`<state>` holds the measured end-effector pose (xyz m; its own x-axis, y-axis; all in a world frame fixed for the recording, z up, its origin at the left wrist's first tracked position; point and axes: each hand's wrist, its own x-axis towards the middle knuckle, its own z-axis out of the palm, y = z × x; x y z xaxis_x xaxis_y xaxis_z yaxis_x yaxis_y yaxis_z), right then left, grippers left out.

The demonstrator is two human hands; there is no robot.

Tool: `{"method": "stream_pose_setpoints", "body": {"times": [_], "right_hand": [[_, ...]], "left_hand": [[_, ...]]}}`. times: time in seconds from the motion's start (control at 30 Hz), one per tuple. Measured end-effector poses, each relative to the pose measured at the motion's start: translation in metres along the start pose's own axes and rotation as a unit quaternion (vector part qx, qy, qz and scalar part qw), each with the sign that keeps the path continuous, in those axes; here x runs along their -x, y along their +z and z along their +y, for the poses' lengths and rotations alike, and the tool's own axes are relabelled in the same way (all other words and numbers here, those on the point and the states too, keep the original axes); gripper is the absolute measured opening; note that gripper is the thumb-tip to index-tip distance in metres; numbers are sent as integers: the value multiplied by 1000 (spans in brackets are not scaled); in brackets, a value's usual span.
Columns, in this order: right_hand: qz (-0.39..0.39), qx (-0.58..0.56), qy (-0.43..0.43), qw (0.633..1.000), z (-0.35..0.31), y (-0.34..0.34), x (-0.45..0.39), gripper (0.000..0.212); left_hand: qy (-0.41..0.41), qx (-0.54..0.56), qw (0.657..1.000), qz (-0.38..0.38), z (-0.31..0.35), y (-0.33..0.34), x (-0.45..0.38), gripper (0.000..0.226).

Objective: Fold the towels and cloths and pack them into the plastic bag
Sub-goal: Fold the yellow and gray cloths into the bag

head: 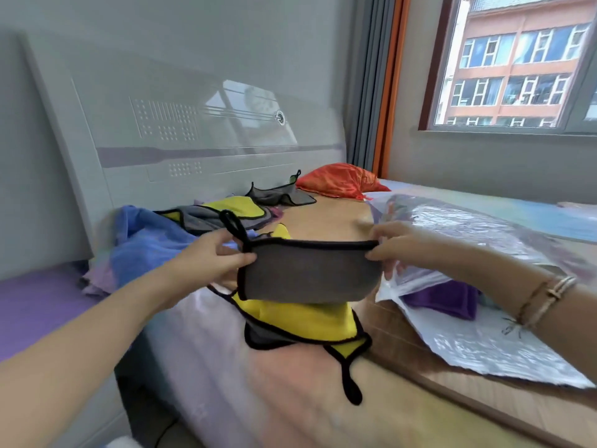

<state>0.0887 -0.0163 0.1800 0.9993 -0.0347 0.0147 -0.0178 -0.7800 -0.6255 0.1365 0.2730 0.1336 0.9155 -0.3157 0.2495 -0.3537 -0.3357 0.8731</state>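
No legible text, brand, number or sign anywhere. Plastic bag (478, 347) at 4 o'clock carries small black scribble-like mark near its lower right part, too blurred and small to read. Headboard (181, 130) at 11 o'clock bears round dark emblem toward its right end plus dot and bar patterns; no letters discernible. Building through window (517, 63) at 1 o'clock shows no readable signage.

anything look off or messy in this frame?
Nothing damaged or spilled. The blue towel and the yellow-and-grey cloths near the headboard lie in a loose, unfolded heap. Both hands, left and right, pinch the folded grey cloth evenly.
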Motion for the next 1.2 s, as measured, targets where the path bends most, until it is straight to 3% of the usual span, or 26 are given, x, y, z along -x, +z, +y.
{"method": "stream_pose_setpoints", "body": {"times": [0.1, 0.2, 0.3, 0.4, 0.47, 0.53, 0.63, 0.77, 0.87, 0.97, 1.1, 1.2], "right_hand": [[-111, -18, 108, 988, 5, 18, -2, 5], [-139, -36, 163, 976, 6, 29, -17, 16], [-92, -102, 227, 964, 6, 35, -46, 11], [65, -131, 167, 975, 6, 42, -79, 15], [136, -113, 156, 972, 3, 55, -94, 9], [165, -24, 183, 969, 5, 78, -110, 17], [145, 108, 224, 958, 23, 122, -127, 48], [180, 174, 237, 939, 52, 163, -128, 51], [201, 153, 226, 941, 57, 162, -128, 47], [225, 128, 208, 943, 55, 161, -121, 44], [270, 93, 176, 942, 49, 158, -108, 44], [280, 79, 98, 952, 39, 150, -92, 56]], "left_hand": [[-104, 11, 990, -90, -21, 11, 6, 13], [-149, 3, 986, -77, -36, 21, -8, 13], [-136, 44, 989, 37, -44, 29, -41, 11], [-101, 42, 985, 132, -46, 38, -81, 14], [-99, 5, 980, 171, -52, 47, -101, 16], [-113, -40, 974, 190, -65, 56, -116, 17], [-160, -128, 964, 167, -89, 68, -124, 17], [-208, -144, 958, 134, -114, 77, -123, 28], [-222, -89, 967, 92, -111, 72, -124, 33], [-230, 48, 968, 91, -98, 65, -120, 36], [-160, 33, 979, 125, -76, 64, -109, 20], [-91, 53, 991, 88, -47, 64, -95, 19]]}}
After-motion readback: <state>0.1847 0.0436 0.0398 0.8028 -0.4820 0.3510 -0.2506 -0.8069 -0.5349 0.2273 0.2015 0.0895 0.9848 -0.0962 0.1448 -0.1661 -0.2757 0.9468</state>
